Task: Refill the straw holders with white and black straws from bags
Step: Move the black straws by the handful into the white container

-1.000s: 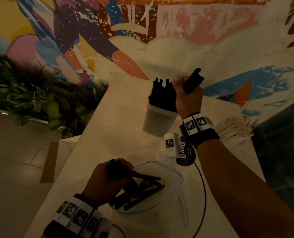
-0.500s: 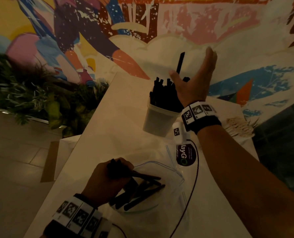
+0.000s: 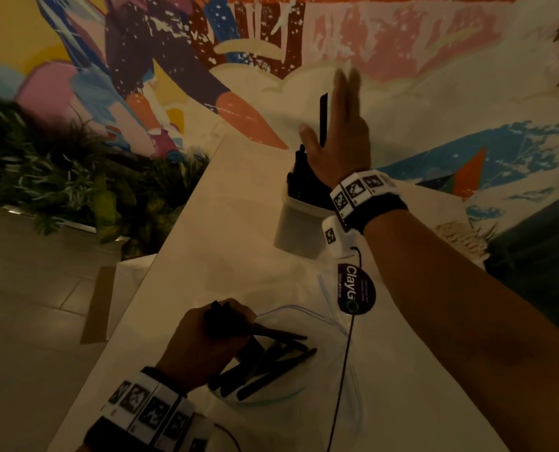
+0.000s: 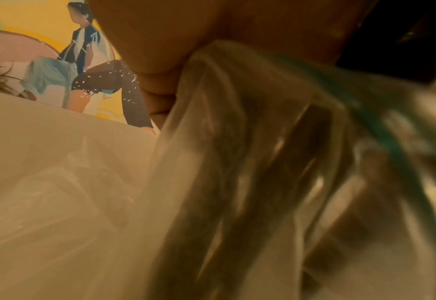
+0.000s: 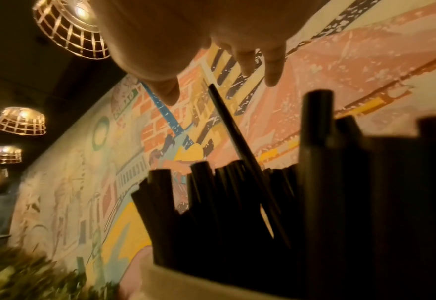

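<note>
A white straw holder (image 3: pixel 299 230) stands mid-table, packed with black straws (image 3: pixel 299 177); in the right wrist view those straws (image 5: pixel 237 203) fill the lower frame. One black straw (image 3: pixel 323 119) sticks up higher than the rest. My right hand (image 3: pixel 338 135) hovers just above the holder, fingers (image 5: pixel 273 67) straight and spread, holding nothing. Near the front edge my left hand (image 3: pixel 213 340) grips one end of a clear zip bag (image 3: pixel 317 324) that holds several black straws (image 3: pixel 271 363). The left wrist view shows the bag's plastic (image 4: pixel 237 142) bunched under my fingers.
A bundle of white straws (image 3: pixel 461 236) lies at the table's far right edge. The pale table (image 3: pixel 206 249) runs up to a painted mural wall. Green plants (image 3: pixel 59 177) and tiled floor lie to the left. A black cable (image 3: pixel 343 370) hangs from my right wrist over the bag.
My right hand let go of the bunch of black straws over the holder and opened; its fingers now point straight up. The left hand has stayed on the bag.
</note>
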Demonstrator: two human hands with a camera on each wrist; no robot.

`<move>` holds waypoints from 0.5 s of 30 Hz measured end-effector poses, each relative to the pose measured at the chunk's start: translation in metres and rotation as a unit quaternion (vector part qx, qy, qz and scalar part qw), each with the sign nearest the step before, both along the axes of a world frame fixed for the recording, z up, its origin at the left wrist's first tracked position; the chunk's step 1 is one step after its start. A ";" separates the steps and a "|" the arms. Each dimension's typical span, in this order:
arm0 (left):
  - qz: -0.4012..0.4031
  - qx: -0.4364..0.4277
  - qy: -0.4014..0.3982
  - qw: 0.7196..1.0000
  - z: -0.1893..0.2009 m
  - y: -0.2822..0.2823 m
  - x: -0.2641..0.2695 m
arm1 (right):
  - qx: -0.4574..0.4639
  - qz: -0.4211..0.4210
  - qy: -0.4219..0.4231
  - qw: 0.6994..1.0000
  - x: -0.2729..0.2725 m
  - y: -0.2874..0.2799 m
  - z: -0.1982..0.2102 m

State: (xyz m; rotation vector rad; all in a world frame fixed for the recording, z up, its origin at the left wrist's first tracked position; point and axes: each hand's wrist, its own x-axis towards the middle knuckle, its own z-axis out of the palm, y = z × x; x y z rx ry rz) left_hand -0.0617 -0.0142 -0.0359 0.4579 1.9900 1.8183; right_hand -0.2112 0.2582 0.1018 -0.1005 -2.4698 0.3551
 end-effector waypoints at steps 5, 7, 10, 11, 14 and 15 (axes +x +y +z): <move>-0.006 -0.010 0.000 1.000 0.007 0.002 0.001 | 0.116 -0.078 -0.244 0.960 0.001 0.001 -0.022; 0.001 -0.009 -0.007 1.000 0.006 0.002 0.000 | 0.145 -0.109 -0.279 0.943 0.005 0.002 -0.029; 0.011 -0.003 -0.013 1.000 0.007 0.003 0.000 | 0.127 -0.137 -0.319 0.929 0.011 0.001 -0.032; 0.010 -0.004 -0.013 1.000 0.007 0.003 0.000 | 0.114 -0.142 -0.329 0.927 0.013 0.000 -0.032; 0.006 -0.006 -0.017 1.000 0.012 0.005 0.001 | 0.080 -0.136 -0.324 0.933 0.024 -0.001 -0.030; 0.008 -0.004 -0.019 1.000 0.012 0.005 0.001 | 0.063 -0.133 -0.287 0.947 0.028 -0.001 -0.026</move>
